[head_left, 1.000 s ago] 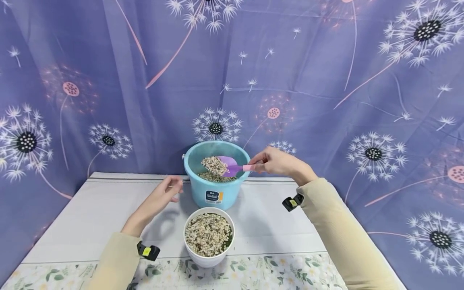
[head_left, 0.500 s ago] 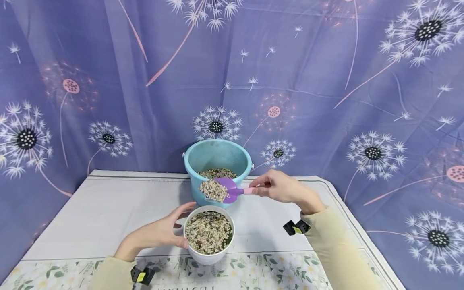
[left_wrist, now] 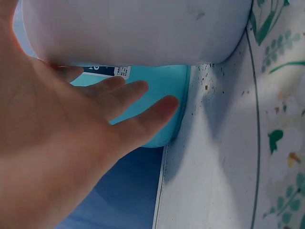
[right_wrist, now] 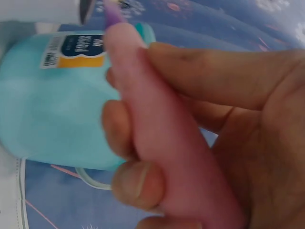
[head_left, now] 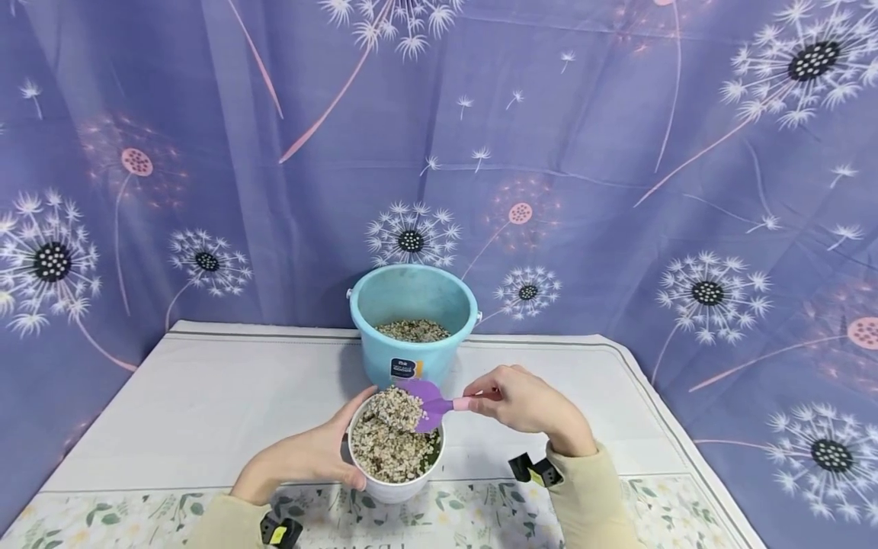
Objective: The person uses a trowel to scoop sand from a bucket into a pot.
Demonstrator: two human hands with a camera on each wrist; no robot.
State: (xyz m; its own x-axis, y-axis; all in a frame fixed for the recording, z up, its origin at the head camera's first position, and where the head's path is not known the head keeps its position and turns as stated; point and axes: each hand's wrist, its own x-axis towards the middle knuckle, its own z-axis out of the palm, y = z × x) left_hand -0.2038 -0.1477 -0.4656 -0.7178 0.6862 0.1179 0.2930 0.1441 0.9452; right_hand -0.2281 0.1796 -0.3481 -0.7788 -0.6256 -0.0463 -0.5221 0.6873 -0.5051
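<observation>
A white pot (head_left: 395, 492) stands at the near middle, filled with pale, coarse granular mix (head_left: 391, 456) with some green at its right edge. My left hand (head_left: 305, 457) spreads along the pot's left side, thumb at the front and index finger by the back of the rim. The left wrist view shows its other fingers (left_wrist: 143, 121) fairly straight beside the pot wall. My right hand (head_left: 521, 400) grips the pink handle (right_wrist: 157, 119) of a small purple trowel (head_left: 428, 408). The blade, heaped with the same granules (head_left: 398, 408), overlaps the pot's opening.
Just behind the pot stands a light blue bucket (head_left: 373, 354) with more granules (head_left: 414, 330) at its bottom. Dark specks lie on the white tabletop (left_wrist: 205, 119) near the pot. A dandelion-patterned purple curtain (head_left: 309, 213) closes off the back.
From over the bucket, the loaded trowel has come nearer and down to the pot with my right hand. My left hand has moved right, from beside the bucket to the pot's side.
</observation>
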